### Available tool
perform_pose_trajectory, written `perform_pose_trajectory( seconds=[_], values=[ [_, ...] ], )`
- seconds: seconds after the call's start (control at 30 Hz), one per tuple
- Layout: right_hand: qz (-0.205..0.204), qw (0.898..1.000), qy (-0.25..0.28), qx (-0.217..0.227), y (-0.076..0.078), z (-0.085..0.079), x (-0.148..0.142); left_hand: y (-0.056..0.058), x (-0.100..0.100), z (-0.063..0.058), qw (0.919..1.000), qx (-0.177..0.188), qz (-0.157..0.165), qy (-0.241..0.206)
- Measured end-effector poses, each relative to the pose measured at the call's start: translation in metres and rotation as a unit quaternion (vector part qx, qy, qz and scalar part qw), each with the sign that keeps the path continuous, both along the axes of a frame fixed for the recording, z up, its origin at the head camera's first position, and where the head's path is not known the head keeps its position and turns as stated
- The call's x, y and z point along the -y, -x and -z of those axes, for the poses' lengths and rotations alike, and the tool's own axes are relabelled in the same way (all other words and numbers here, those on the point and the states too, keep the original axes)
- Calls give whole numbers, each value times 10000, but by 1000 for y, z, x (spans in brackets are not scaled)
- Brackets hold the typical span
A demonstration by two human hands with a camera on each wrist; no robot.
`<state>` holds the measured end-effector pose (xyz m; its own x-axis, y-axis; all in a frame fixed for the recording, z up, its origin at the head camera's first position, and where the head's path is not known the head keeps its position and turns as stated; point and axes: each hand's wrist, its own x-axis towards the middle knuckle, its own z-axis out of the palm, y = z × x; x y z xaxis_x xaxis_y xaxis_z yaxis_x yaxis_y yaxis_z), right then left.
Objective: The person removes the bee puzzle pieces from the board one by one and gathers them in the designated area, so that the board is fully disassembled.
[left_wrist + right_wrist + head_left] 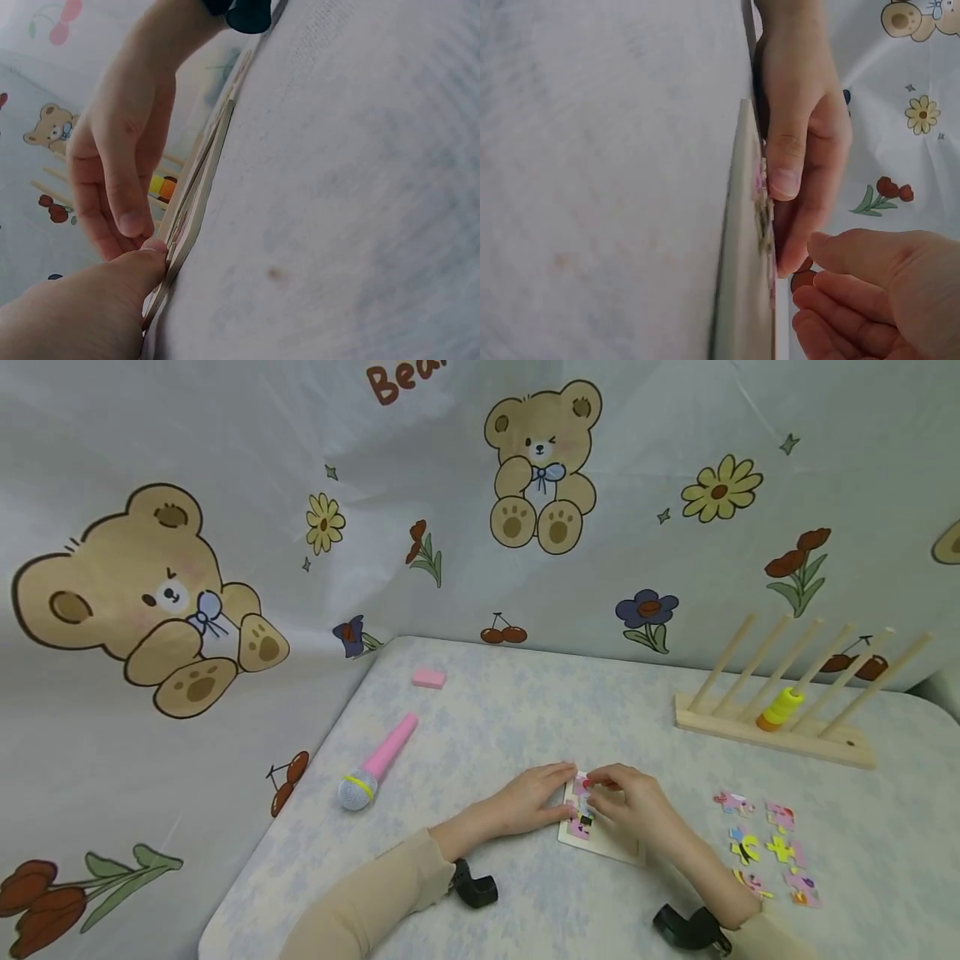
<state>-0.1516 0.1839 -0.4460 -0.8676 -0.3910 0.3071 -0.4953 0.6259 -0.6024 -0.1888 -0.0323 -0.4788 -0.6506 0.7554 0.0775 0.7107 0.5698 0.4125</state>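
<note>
A jigsaw board (pixel 619 843) with a pale wooden frame lies on the table, pink and blue pieces (pixel 578 828) filling its left side. My left hand (pixel 528 797) rests on the board's left edge. Its thumb (pixel 142 268) presses the edge, and its other fingers stretch toward the far corner. Over the board's upper part, my right hand (pixel 637 797) hovers with fingers bent loosely. In the right wrist view, a gap shows between that hand's thumb (pixel 855 249) and fingers, with nothing visible in it. The right hand partly hides the board.
Several loose puzzle pieces (pixel 781 849) lie to the right of the board. Behind them stands a wooden peg rack (pixel 795 739) with yellow and orange rings (pixel 782 706) on one peg. A pink toy microphone (pixel 386 752) and a pink block (pixel 429 678) lie on the left.
</note>
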Motion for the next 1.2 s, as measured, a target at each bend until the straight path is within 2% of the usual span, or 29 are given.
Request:
perform_pose_trajectory(
  seconds=[0.17, 0.3, 0.57, 0.83, 1.07, 1.2],
  values=[
    [212, 9996, -39, -201, 6, 11, 1, 0, 1, -2, 10000, -78, -8, 52],
    [179, 9995, -58, -249, 10, 13, 1, 2, 2, -3, 9999, -124, -31, 34],
    [324, 9989, -157, -302, 8, 18, 3, 0, 1, -1, 10000, -10, 32, -27],
    [374, 9956, -65, -852, 8, 24, 1, -1, -1, 0, 10000, -74, 45, -31],
    [370, 9963, -100, -770, 7, 25, 2, -1, 0, 1, 9999, -98, 50, -28],
    [313, 9955, -163, -883, 8, 26, 1, -1, 0, 2, 9999, -110, 47, 5]
  ],
)
